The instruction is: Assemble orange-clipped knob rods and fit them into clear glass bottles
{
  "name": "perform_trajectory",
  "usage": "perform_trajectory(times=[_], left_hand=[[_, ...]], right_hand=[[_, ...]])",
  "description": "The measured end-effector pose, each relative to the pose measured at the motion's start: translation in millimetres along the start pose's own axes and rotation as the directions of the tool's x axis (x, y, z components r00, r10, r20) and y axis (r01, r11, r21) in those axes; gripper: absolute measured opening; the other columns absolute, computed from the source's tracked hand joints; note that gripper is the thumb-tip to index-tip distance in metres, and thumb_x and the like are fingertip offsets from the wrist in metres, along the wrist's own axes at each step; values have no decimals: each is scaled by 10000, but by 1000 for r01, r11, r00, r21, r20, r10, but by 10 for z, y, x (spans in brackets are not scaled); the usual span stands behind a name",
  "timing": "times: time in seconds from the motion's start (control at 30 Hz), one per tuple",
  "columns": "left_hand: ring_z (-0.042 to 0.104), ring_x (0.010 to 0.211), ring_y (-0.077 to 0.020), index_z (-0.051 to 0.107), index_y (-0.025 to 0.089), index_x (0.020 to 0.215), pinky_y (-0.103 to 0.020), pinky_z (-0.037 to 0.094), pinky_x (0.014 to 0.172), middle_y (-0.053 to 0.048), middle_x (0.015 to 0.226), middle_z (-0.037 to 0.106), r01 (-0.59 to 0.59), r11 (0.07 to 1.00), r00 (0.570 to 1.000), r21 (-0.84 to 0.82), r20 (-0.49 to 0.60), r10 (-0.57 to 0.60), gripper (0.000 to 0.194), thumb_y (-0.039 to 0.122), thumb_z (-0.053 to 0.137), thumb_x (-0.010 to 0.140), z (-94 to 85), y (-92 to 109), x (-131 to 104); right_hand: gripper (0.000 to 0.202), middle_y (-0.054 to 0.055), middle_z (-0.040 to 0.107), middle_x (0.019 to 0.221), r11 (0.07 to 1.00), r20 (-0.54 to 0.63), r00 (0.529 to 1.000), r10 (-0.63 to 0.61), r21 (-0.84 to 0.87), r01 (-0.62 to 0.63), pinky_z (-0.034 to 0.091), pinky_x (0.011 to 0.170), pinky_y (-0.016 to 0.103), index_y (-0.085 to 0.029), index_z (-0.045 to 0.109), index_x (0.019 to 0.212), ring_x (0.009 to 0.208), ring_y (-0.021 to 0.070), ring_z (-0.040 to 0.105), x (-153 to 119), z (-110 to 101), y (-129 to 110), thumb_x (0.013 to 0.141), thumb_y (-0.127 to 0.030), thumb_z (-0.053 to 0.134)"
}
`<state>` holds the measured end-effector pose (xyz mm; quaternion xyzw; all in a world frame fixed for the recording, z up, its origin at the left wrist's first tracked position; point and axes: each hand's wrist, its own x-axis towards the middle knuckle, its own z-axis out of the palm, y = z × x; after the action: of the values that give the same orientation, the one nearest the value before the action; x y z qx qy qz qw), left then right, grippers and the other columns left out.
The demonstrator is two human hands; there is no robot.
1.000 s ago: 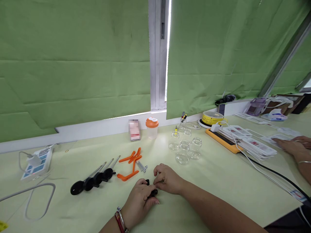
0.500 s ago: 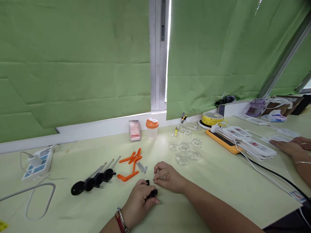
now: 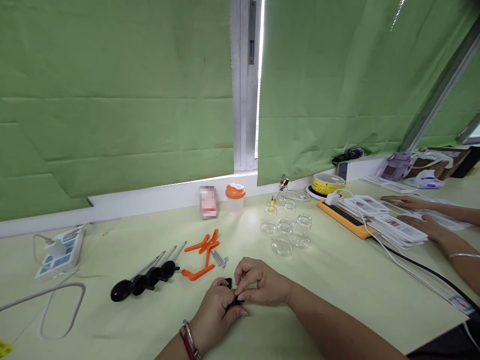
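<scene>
Head view: left hand has a small black part gripped low over the surface. Right hand has its fingertips right at it, but I can't tell if they're closed on anything. I'd brace the part with the left and use light fingertip pressure, so it doesn't twist. Orange pieces and screws lie just beyond, so I'd go easy reaching forward. More elbow room toward the near side; surface's front edge shows lower right.
</scene>
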<state>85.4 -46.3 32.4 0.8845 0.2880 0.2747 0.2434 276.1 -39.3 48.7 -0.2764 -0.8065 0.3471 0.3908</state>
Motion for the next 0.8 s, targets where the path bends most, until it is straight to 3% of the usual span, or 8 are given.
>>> perform_trajectory(times=[0.33, 0.5, 0.63, 0.7, 0.8], left_hand=[[293, 549, -107, 487, 182, 560, -303, 369, 775, 64, 507, 402, 30, 999, 999, -29, 45, -28, 352, 378, 561, 843, -15, 15, 20], [350, 589, -122, 521, 180, 573, -308, 366, 779, 45, 520, 445, 42, 999, 998, -32, 47, -40, 356, 407, 548, 847, -23, 13, 18], [305, 540, -101, 536, 178, 607, -318, 357, 808, 55, 541, 444, 30, 998, 995, -50, 94, -25, 354, 418, 514, 867, -61, 53, 33], [286, 532, -97, 532, 179, 608, -316, 355, 812, 60, 541, 429, 36, 998, 995, -48, 97, -31, 351, 413, 514, 868, -76, 73, 41], [283, 548, -105, 537, 182, 600, -301, 367, 787, 56, 537, 423, 49, 998, 995, -45, 85, -45, 349, 408, 517, 866, -85, 86, 46]], right_hand=[[142, 31, 611, 836, 1000, 6, 1000, -2, 24, 2, 477, 761, 301, -236, 749, 847, 812, 145, 551, 2, -6, 9, 735, -309, 701], [153, 32, 607, 843, 999, 18, 999, 37, 25, -38, 467, 759, 287, -220, 741, 851, 822, 145, 563, 18, -26, 5, 759, -327, 681], [153, 32, 610, 843, 970, -117, 966, 228, -56, -236, 455, 716, 263, -192, 700, 868, 782, 135, 570, 5, -81, 116, 837, -259, 566], [133, 29, 613, 827, 913, -201, 914, 354, -140, -384, 445, 683, 257, -185, 668, 880, 748, 137, 559, -22, -111, 185, 819, -230, 558], [259, 26, 611, 862, 816, -191, 870, 454, -303, -492, 422, 635, 250, -204, 637, 984, 714, 143, 543, -60, -136, 230, 732, -260, 638]])
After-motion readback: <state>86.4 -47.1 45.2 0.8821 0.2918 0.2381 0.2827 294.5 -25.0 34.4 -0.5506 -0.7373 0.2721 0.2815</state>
